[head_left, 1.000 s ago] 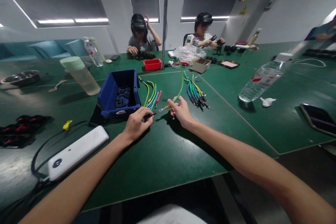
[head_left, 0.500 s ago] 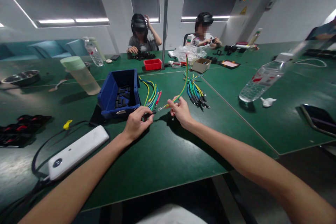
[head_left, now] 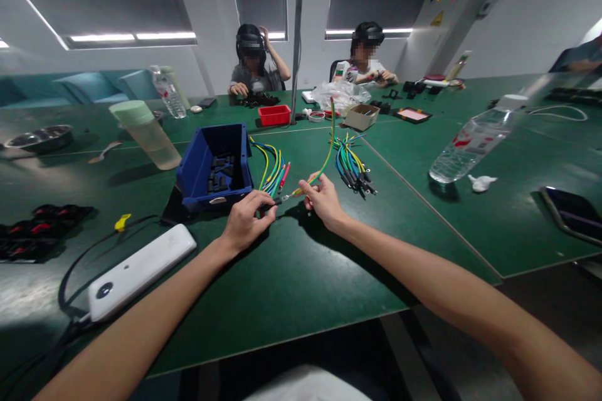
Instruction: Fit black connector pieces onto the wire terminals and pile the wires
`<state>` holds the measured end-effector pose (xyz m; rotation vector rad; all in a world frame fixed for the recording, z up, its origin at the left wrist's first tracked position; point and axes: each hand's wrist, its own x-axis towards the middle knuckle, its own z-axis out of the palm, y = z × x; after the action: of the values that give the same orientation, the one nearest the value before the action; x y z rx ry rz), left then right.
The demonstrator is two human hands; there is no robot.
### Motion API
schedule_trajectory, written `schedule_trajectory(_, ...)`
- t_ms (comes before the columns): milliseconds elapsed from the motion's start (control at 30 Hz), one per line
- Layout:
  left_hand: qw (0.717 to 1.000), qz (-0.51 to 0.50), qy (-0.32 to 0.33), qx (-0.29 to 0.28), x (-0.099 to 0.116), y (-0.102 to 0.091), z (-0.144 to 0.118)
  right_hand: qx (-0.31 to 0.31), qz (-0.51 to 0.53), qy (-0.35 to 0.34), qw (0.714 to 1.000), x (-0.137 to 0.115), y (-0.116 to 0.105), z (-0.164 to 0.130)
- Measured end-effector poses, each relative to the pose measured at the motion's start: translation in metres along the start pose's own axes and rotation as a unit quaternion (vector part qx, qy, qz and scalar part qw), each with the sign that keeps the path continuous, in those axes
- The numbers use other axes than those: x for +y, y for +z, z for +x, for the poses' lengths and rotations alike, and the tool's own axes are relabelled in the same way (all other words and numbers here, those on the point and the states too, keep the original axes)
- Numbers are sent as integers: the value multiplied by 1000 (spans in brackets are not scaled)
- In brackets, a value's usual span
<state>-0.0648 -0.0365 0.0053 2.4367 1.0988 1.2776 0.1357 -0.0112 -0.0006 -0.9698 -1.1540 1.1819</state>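
Note:
My left hand [head_left: 245, 220] pinches a small black sleeve [head_left: 269, 203] just above the green table [head_left: 291, 276]. My right hand [head_left: 323, 200] grips a yellow-green wire [head_left: 325, 160] that arcs up and away from me; the wire's metal tip meets the black sleeve between the two hands. Just beyond my left hand stands a blue bin [head_left: 214, 166] with black parts inside. One bundle of coloured wires [head_left: 273, 169] lies right of the bin, and a second bundle with black ends [head_left: 352, 166] lies beyond my right hand.
A white power bank [head_left: 138, 272] with a black cable lies near left. A pale green cup [head_left: 143, 135], a lying water bottle [head_left: 470, 144], a phone [head_left: 569, 213] and black-red parts [head_left: 32, 232] sit around. Two people work at the far side, by a red tray [head_left: 274, 114].
The wire's tip has closed the small gap to the black sleeve in my left hand. The far end of the wire has swung slightly to the right.

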Motion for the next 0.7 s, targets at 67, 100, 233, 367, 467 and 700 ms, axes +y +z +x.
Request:
schedule_trajectory(67,1000,-4,3,2,0,1,0,-3,1,0,1000,0,0,0)
schedule_trajectory(100,1000,-5,4,3,-1,1,0,-4,2,1,1000,0,0,-1)
schedule_trajectory(233,1000,-7,6,6,-1,1,0,-3,2,2,1000,0,0,-1)
schedule_trajectory(367,1000,-10,6,4,-1,1,-1,-5,5,1,1000,0,1,-1)
schedule_trajectory(467,1000,-10,6,1,-1,1,-1,-5,6,1,1000,-1,1,-2)
schedule_trajectory(700,1000,-12,7,3,-1,1,-1,-5,1,3,1000,-2,2,-3)
